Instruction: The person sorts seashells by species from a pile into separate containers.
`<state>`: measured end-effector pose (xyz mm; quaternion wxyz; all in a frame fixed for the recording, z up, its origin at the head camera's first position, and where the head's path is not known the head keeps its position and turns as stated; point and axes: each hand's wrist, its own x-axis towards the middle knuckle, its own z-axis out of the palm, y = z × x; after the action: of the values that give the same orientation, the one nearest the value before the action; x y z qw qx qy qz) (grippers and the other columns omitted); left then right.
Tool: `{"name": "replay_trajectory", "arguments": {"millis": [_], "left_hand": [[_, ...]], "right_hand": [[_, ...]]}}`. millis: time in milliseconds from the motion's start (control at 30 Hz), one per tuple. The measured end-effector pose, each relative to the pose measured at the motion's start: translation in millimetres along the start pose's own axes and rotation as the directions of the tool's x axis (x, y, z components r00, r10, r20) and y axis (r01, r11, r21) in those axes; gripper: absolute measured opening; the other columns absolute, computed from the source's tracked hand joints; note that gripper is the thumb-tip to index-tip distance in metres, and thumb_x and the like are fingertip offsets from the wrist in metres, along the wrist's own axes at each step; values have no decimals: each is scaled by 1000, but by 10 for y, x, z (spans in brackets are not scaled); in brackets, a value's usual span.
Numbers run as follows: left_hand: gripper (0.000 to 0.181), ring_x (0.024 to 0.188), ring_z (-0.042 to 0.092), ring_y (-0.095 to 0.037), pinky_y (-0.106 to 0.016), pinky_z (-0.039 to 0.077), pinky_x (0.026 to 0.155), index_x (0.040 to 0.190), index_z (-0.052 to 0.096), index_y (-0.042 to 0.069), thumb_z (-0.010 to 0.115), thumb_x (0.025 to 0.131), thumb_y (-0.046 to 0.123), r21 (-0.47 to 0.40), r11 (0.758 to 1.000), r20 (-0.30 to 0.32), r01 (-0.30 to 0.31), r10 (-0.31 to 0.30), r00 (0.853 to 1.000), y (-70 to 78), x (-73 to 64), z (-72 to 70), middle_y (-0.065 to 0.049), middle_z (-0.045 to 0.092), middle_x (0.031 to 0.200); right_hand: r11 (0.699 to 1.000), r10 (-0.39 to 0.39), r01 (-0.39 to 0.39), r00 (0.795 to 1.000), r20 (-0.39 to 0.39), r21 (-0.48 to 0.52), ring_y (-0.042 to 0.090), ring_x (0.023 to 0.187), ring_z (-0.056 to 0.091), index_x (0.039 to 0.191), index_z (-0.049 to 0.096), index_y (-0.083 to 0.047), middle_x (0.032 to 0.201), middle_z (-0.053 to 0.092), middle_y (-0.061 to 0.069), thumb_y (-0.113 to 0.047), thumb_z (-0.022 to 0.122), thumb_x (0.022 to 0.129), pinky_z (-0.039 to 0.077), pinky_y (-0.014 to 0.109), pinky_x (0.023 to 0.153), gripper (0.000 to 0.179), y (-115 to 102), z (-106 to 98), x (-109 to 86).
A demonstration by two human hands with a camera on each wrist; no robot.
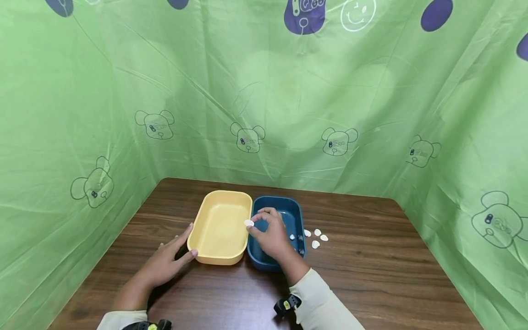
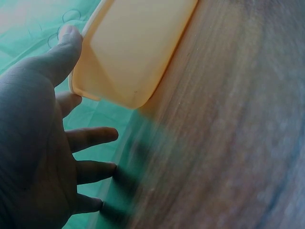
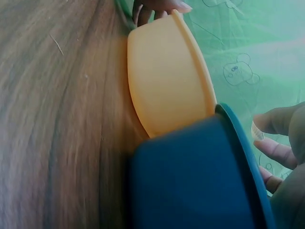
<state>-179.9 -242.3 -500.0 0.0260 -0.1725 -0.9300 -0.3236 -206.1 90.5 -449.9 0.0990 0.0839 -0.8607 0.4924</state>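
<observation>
Green curtain point(image 1: 288, 87) hangs around a dark wood-grain table point(image 1: 379, 261), where a yellow tray point(image 1: 220, 229) and a blue tray point(image 1: 277, 198) stand side by side. The right hand point(image 1: 270, 236) pinches a small white shell point(image 1: 249, 223) between thumb and fingertips, held up near the rims where the two trays meet. The left hand point(image 1: 165, 261) has its fingers spread and rather straight, resting against the yellow tray's left side with the thumb at the near corner; it is not closed around anything. The likeliest trouble is the shell slipping: it is thin and held only at the fingertips, so a slight roll of the thumb could drop it onto a rim or into the wrong tray. A harder push from the left hand might also slide the light-looking yellow tray into its neighbour. Four loose shells point(image 1: 315, 244) lie just right of the blue tray, where the right forearm could brush them. As for writing, the curtain's bear heads point(image 1: 338, 142) and one purple shape point(image 1: 304, 16) carry rounded lettering that cannot be read with certainty, and neither tray shows a legible brand.
</observation>
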Motion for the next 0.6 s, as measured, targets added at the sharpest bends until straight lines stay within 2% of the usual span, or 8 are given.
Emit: {"name": "replay_trajectory", "arguments": {"millis": [167, 533, 600], "left_hand": [[78, 150, 41, -66, -96, 19, 112, 176, 24, 26, 63, 111, 45, 5, 1000, -3, -1, 1, 1000, -10, -3, 9, -19, 43, 172], [78, 151, 41, -66, -96, 20, 112, 176, 24, 28, 63, 110, 46, 8, 1000, -1, 4, -4, 1000, -2, -10, 0, -19, 44, 172], [79, 151, 41, -65, -95, 20, 112, 176, 23, 28, 63, 110, 46, 6, 1000, 1, 6, -6, 1000, -2, -9, 0, -19, 43, 172]], "right_hand": [[1000, -12, 13, 999, 33, -12, 34, 133, 51, 100, 78, -14, 135, 63, 11, -22, 84, 97, 35, 72, 111, 10, 10, 100, 1], [1000, -11, 11, 999, 38, 3, 34, 133, 52, 100, 80, -15, 134, 63, 13, -21, 89, 92, 35, 70, 107, 13, -43, 254, -3], [1000, -10, 10, 999, 49, 4, 35, 134, 50, 103, 80, -14, 135, 62, 14, -22, 88, 92, 34, 70, 108, 15, -50, 260, -1]]}}
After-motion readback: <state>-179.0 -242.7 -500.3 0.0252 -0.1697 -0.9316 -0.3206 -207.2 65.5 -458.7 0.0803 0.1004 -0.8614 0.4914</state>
